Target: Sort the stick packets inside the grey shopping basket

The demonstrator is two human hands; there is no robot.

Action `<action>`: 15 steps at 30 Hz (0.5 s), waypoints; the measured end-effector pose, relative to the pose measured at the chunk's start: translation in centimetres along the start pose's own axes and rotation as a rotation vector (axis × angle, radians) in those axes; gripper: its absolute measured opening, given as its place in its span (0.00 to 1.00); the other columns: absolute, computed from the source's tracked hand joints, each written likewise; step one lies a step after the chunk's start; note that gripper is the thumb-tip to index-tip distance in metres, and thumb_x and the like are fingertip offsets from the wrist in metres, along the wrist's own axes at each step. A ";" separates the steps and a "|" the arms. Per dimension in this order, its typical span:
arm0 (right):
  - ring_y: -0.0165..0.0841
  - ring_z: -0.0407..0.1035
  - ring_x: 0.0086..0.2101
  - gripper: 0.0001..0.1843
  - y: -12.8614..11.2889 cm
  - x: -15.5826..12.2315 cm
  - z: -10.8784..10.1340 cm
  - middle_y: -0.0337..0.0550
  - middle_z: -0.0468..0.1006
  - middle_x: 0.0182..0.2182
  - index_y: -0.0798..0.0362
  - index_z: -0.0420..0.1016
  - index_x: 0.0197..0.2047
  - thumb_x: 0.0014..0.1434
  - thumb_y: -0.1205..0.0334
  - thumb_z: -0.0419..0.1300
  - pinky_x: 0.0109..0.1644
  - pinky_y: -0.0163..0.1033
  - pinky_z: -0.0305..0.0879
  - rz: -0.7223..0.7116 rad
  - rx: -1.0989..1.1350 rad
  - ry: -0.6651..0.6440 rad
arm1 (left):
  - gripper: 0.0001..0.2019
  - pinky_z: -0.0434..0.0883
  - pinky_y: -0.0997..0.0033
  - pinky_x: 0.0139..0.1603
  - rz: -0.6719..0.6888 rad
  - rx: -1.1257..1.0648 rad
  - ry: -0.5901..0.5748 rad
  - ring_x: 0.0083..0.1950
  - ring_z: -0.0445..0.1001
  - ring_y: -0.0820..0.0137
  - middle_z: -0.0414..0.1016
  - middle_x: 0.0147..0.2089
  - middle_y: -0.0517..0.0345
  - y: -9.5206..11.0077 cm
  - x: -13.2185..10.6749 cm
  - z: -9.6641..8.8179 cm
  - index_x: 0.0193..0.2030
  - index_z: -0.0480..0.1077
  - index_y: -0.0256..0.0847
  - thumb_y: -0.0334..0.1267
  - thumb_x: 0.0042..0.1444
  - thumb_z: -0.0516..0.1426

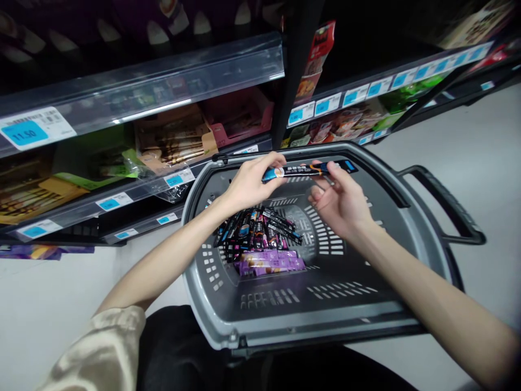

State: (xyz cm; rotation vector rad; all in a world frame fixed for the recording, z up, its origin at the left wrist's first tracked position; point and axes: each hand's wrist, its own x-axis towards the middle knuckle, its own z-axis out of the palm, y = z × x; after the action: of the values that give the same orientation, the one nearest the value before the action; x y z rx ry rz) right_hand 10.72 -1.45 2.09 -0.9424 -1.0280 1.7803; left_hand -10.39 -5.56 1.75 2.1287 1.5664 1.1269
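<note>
Basket [317, 326]: was perforated plastic, held glossy sachets [253, 231]
Shelves [163, 81]: stood close beyond
Left fingers [275, 159]: pinched a slim black stick packet [303, 171]
Right fingers [318, 196]: closed on its other end

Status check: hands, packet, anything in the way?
Left hand and right hand both on one slim black-and-blue packet. Packet held over grey basket; dark packets and purple packets inside. No obstruction seen at the hands.

Shadowed dark shelving [228, 76] with blue-and-white price labels [36, 128] borders a pale floor [496, 168], seemingly smooth where blurred.
</note>
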 end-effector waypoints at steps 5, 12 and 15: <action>0.23 0.60 0.23 0.26 0.3 -0.2 0.1 0.34 0.77 0.34 0.48 0.72 0.31 0.42 0.44 0.81 0.25 0.33 0.62 -0.076 -0.008 0.053 | 0.17 0.77 0.68 0.43 -0.184 -0.321 -0.086 0.36 0.82 0.67 0.83 0.39 0.55 0.4 0.4 -0.4 0.56 0.74 0.41 0.48 0.68 0.57; 0.23 0.57 0.23 0.25 0.7 0.1 0.1 0.34 0.71 0.28 0.49 0.72 0.26 0.39 0.48 0.82 0.24 0.31 0.63 -0.052 -0.022 0.114 | 0.19 0.73 0.74 0.25 -0.400 -0.705 -0.289 0.24 0.78 0.71 0.85 0.37 0.51 0.4 0.6 -0.3 0.47 0.74 0.39 0.54 0.67 0.58; 0.25 0.58 0.24 0.23 0.2 -0.3 0.2 0.37 0.71 0.29 0.48 0.74 0.24 0.36 0.51 0.83 0.23 0.31 0.64 -0.013 0.003 0.109 | 0.16 0.77 0.71 0.32 -0.472 -0.772 -0.279 0.30 0.82 0.69 0.85 0.38 0.52 0.6 0.5 0.1 0.49 0.74 0.39 0.51 0.67 0.59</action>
State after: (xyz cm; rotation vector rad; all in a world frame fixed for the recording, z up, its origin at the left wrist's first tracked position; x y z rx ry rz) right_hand 10.60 -1.81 2.01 -1.0166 -0.9598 1.7001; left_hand -9.85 -5.29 2.24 1.2603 1.1470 0.9875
